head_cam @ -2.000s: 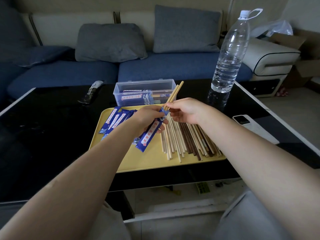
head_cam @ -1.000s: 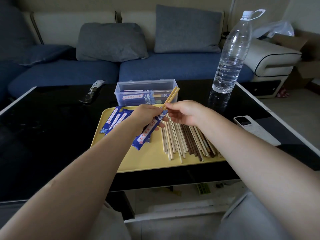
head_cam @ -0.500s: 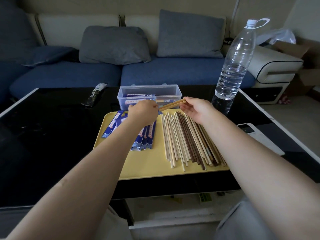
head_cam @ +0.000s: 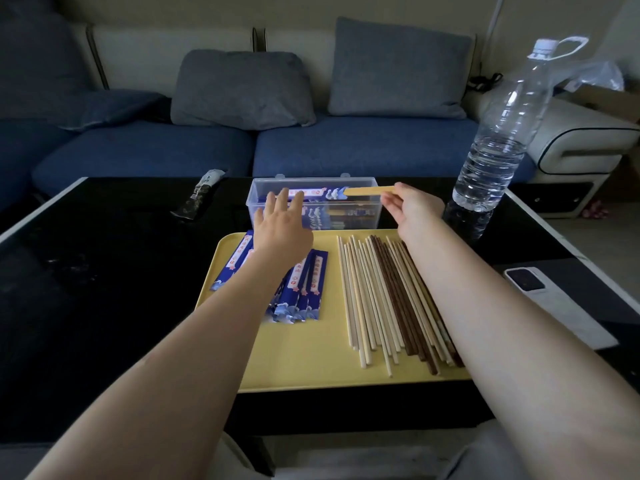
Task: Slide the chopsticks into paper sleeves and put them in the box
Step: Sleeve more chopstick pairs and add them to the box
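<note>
While our right hand (head_cam: 414,206) pinches the bare wooden end of the sleeved chopsticks (head_cam: 332,192) and holds them level over the clear plastic box (head_cam: 256,202) at the tray's far edge, probably to lay them flat on the sleeved pairs already inside, our left hand (head_cam: 282,226) hovers with fingers spread at the box's left end, holding nothing. On the smooth yellow tray (head_cam: 311,355), flat blue printed paper sleeves (head_cam: 306,289) lie toward the left edge, and slim pale and dark bare chopsticks (head_cam: 388,299) fan toward the right.
</note>
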Available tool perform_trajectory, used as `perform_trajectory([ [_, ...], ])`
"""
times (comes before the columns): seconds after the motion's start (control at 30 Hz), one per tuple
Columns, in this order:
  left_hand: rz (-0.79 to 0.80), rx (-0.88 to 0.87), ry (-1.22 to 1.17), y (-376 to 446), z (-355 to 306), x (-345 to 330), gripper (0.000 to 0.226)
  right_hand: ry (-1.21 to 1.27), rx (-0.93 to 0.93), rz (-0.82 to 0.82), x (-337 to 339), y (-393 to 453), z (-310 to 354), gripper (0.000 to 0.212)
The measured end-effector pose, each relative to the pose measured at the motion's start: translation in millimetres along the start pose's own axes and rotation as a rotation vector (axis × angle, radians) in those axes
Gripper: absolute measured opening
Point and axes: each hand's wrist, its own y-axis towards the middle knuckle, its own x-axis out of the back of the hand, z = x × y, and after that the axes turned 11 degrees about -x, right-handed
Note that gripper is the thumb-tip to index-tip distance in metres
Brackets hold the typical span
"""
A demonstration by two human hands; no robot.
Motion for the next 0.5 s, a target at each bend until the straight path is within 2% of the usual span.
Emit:
perform_trajectory([
  [0.1, 0.078, 0.017, 0.001, 0, 4, -6, 0.077, -0.100, -0.025, 0.079, -9, 3, -7, 0.016],
  [0.17, 0.080, 0.017, -0.002, 1, 7, -7, 0.077, -0.158, 0.026, 0.152, -14, 6, -13, 0.032],
  [0.23, 0.075, 0.019, -0.016, 0, 8, -7, 0.077, -0.209, 0.068, 0.181, -16, 11, -16, 0.038],
  [0.33, 0.083, 0.010, -0.013, -2, 9, -8, 0.076, -0.350, 0.079, 0.121, -16, 12, -14, 0.026],
  [0.43, 0.075, -0.001, -0.008, -7, 8, -5, 0.070, -0.375, 0.086, 0.141, -14, 14, -10, 0.026],
  [0.5, 0.063, -0.015, 0.009, -12, 6, -3, 0.062, -0.493, 0.142, 0.146, -11, 8, -16, 0.019],
])
